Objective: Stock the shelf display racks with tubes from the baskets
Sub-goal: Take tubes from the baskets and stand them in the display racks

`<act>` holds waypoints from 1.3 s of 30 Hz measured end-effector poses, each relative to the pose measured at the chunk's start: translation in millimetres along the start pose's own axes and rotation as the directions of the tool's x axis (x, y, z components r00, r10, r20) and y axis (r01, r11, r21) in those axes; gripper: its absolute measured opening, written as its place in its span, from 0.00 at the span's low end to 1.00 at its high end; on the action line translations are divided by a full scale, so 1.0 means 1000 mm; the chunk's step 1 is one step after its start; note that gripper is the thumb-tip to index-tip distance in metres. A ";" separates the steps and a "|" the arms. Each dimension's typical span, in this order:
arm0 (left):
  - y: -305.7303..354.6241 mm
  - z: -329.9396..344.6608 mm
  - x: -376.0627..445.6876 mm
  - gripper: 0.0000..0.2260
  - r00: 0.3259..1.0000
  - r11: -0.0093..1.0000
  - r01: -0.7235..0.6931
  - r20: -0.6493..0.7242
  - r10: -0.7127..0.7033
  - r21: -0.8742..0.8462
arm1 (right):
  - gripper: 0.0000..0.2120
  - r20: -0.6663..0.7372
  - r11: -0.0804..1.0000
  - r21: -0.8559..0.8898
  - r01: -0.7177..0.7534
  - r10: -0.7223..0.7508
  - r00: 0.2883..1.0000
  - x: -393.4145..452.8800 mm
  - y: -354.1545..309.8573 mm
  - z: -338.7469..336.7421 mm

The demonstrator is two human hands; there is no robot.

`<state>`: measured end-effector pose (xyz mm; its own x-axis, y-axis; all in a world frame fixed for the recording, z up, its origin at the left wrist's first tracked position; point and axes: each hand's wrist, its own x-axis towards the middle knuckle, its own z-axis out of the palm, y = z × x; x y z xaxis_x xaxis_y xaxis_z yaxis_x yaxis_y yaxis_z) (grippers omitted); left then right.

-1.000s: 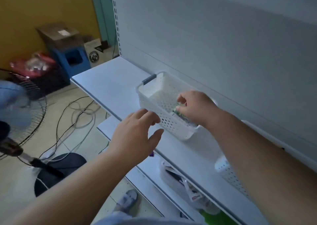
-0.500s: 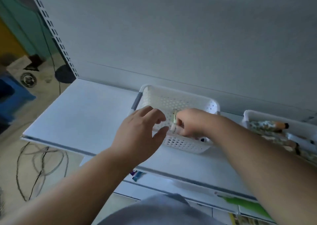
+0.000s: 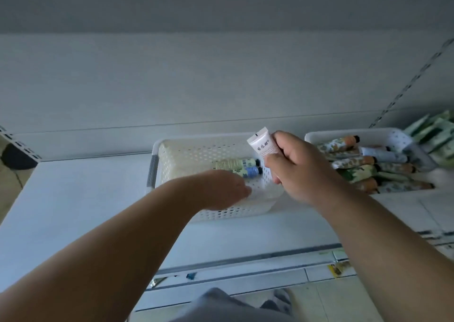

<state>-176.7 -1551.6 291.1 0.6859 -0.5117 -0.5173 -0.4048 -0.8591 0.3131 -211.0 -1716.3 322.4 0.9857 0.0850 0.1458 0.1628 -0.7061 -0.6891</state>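
Observation:
A white perforated basket (image 3: 186,154) with a grey handle stands on the white shelf (image 3: 81,194). Two tubes (image 3: 235,167), one pale green and one blue-capped, lie in it near its right end. My right hand (image 3: 302,172) is above the basket's right end, shut on a white tube (image 3: 262,143) with dark lettering, crimped end up. My left hand (image 3: 221,191) reaches into the basket beside the lying tubes; its fingers are blurred and partly hidden. To the right, a second white basket (image 3: 348,133) holds several patterned tubes (image 3: 368,169).
The shelf's grey back panel (image 3: 221,81) rises directly behind the baskets. Green packets (image 3: 434,135) are stacked at the far right. The shelf's front edge (image 3: 245,260) carries label strips. Lower shelves and floor show beneath.
My view has swung right and down onto the basket. My right hand has lifted a white tube out of it. My left hand has moved from above the near rim into the basket.

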 end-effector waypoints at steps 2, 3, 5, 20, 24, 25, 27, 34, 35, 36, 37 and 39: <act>0.000 0.002 0.004 0.17 0.998 0.995 -0.061 0.032 0.059 0.073 | 0.11 -0.035 1.000 0.004 -0.014 0.014 0.999 -0.006 0.004 -0.002; -0.001 0.002 0.005 0.17 0.995 0.990 -0.097 0.023 0.095 0.098 | 0.11 -0.050 1.000 0.006 -0.024 0.024 0.998 -0.008 0.007 -0.003; -0.003 0.002 0.006 0.18 0.995 0.993 -0.097 0.027 0.096 0.067 | 0.12 -0.069 0.999 0.016 -0.039 0.040 0.997 -0.013 0.010 -0.004; -0.008 0.003 -0.009 0.08 0.993 0.975 -0.058 -0.110 0.034 -0.215 | 0.10 -0.027 0.993 0.083 -0.085 0.088 0.996 -0.032 0.019 -0.006; -0.001 -0.002 -0.019 0.05 0.967 0.955 -0.061 -0.255 -0.016 -0.292 | 0.08 -0.031 0.990 0.130 -0.052 0.057 0.998 -0.040 0.024 -0.017; 0.002 -0.005 -0.022 0.05 0.955 0.946 -0.085 -0.296 -0.013 -0.314 | 0.07 -0.033 0.987 0.155 -0.050 0.055 0.998 -0.043 0.026 -0.021; 0.016 -0.008 -0.030 0.05 0.920 0.936 -0.133 -0.393 -0.006 -0.326 | 0.06 -0.033 0.977 0.209 -0.044 0.052 0.998 -0.049 0.031 -0.031; 0.121 0.010 -0.032 0.04 0.803 0.932 -0.224 -0.595 0.011 -0.285 | 0.04 -0.066 0.919 0.395 -0.002 0.031 0.997 -0.085 0.074 -0.095; 0.141 0.015 -0.027 0.07 0.792 0.926 -0.244 -0.610 0.020 -0.287 | 0.04 -0.077 0.907 0.422 -0.002 0.038 0.996 -0.094 0.085 -0.110; 0.163 0.019 -0.021 0.10 0.784 0.924 -0.262 -0.620 0.035 -0.279 | 0.04 -0.086 0.898 0.440 -0.008 0.051 0.995 -0.105 0.097 -0.126; 0.186 0.024 -0.012 0.12 0.778 0.922 -0.276 -0.626 0.050 -0.270 | 0.04 -0.093 0.889 0.457 -0.021 0.072 0.993 -0.115 0.111 -0.143; 0.236 0.034 0.007 0.14 0.771 0.910 -0.311 -0.633 0.073 -0.275 | 0.05 -0.095 0.851 0.520 -0.068 0.137 0.986 -0.138 0.142 -0.181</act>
<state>-288.2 -1758.3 334.5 0.8820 -0.4535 0.1281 -0.4158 -0.6209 0.6645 -331.6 -1955.1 333.0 0.9899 -0.0794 0.1170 0.0948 -0.2413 -0.9658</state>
